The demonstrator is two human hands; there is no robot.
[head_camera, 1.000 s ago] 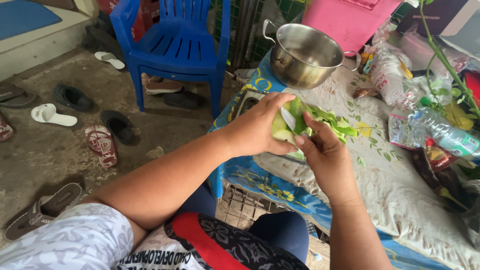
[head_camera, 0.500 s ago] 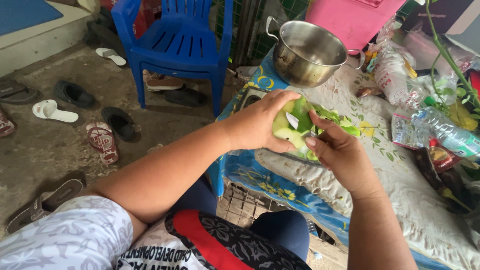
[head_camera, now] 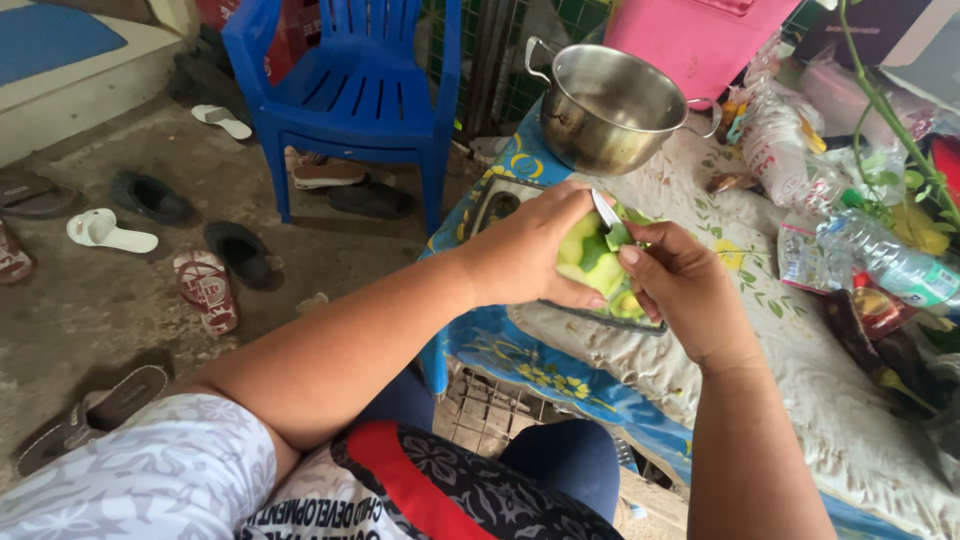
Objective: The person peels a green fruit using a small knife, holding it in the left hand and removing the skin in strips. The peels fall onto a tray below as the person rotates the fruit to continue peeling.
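My left hand (head_camera: 530, 250) grips a green fruit (head_camera: 585, 258), partly peeled to pale flesh, above the table's near edge. My right hand (head_camera: 680, 290) holds a small knife (head_camera: 606, 211) whose blade points up against the fruit's top, with a strip of green peel under my thumb. Green peelings (head_camera: 625, 300) lie on a dark tray (head_camera: 600, 315) right under the fruit, mostly hidden by my hands.
A steel pot (head_camera: 610, 105) stands at the table's far edge before a pink bin (head_camera: 700, 35). Plastic bags (head_camera: 790, 150), a water bottle (head_camera: 885, 262) and a plant stem (head_camera: 890, 110) crowd the right. A blue chair (head_camera: 350, 90) and several sandals (head_camera: 205, 290) sit on the concrete floor.
The knife blade has slid from the fruit's middle up to its top, lifting a strip of peel. My left hand has turned the fruit slightly.
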